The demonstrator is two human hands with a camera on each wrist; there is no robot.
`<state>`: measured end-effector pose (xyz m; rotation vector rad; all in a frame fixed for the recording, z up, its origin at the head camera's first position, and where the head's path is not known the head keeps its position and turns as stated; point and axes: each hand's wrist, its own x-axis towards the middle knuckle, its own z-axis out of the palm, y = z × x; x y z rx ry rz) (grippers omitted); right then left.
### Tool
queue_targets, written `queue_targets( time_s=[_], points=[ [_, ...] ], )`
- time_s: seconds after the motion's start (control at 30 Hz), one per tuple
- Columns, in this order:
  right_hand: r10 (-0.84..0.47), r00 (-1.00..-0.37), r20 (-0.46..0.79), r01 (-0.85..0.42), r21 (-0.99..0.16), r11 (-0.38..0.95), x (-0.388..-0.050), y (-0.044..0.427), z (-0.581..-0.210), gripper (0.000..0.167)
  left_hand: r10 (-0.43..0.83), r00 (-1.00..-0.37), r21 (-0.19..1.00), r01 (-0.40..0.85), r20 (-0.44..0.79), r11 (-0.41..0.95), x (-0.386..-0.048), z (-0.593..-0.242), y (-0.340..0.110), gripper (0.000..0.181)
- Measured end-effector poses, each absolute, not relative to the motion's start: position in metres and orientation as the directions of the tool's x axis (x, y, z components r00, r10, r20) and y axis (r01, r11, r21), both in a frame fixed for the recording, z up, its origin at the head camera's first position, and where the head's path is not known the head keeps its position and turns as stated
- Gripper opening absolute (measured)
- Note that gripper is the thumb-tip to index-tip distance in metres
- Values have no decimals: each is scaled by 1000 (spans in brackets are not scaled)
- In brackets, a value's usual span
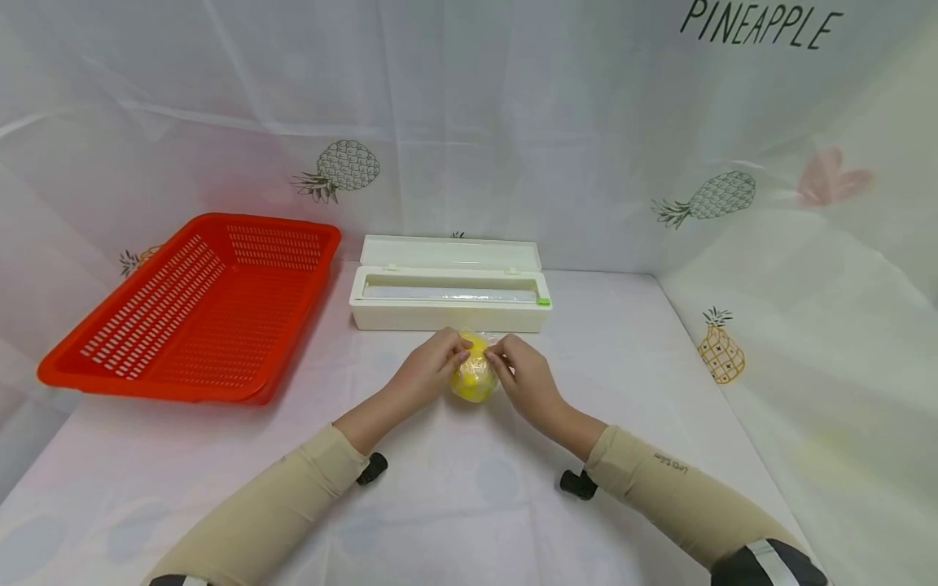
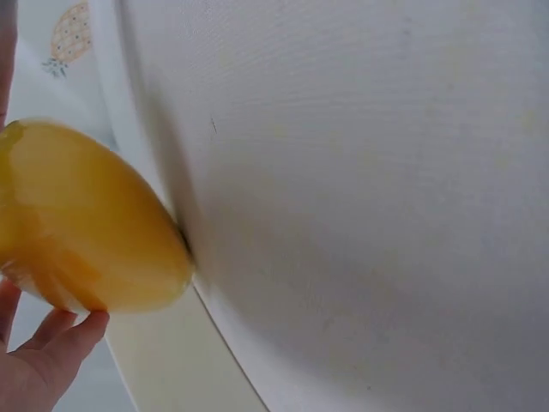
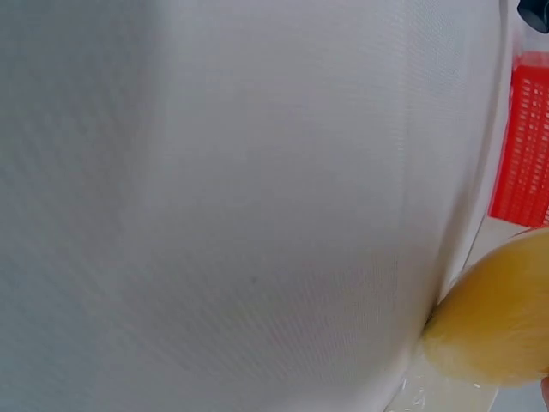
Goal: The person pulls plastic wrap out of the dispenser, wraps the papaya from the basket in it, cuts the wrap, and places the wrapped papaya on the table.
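A yellow fruit (image 1: 472,382) wrapped in clear cling film (image 1: 476,376) rests on the table between the two hands. My left hand (image 1: 428,366) pinches the film at the fruit's upper left; in the left wrist view its fingers (image 2: 73,343) touch the smooth yellow fruit (image 2: 94,223). From the other side, my right hand (image 1: 529,378) pinches the film near the top with curled thumb and fingers. The right wrist view shows the fruit (image 3: 497,318) at its edge, with most of that hand out of frame. Just behind stands a white cling film dispenser (image 1: 449,316), lid raised.
A red plastic basket (image 1: 293,342) with slotted sides sits at the back left. Inside the dispenser lies a film roll (image 1: 447,294), with a green slider (image 1: 543,301) at its right end. Pineapple-printed white cloth (image 1: 513,187) hangs behind and on the right.
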<state>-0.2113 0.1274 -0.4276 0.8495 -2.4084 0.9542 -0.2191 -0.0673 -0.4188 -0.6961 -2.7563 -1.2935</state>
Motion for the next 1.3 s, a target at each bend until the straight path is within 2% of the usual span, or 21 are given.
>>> queue_targets(
  time_s=[0.23,0.5,0.63,1.0,1.17,1.3],
  points=[
    [-405,-758,512,-652,-569,501,-216,134,-434,16,416,-879,718,444,234,535,-220,-425,-72,11],
    [-458,-841,287,-498,-741,450,-225,137,-441,15,470,-833,753,504,294,423,-221,-435,-78,20],
    [-479,-859,180,-423,-777,466,-232,137,-442,20,484,-839,793,463,249,395,-220,-434,-80,19],
    [-551,-834,43,-318,-853,414,-247,141,-447,28,550,-826,849,378,127,371,-226,-436,-86,16],
    [-584,-808,-73,-240,-865,441,-253,143,-436,25,576,-816,872,317,50,374,-230,-440,-90,15],
    [-597,-795,-110,-209,-874,439,-261,148,-439,24,593,-804,861,335,49,383,-231,-442,-91,17]
  ],
)
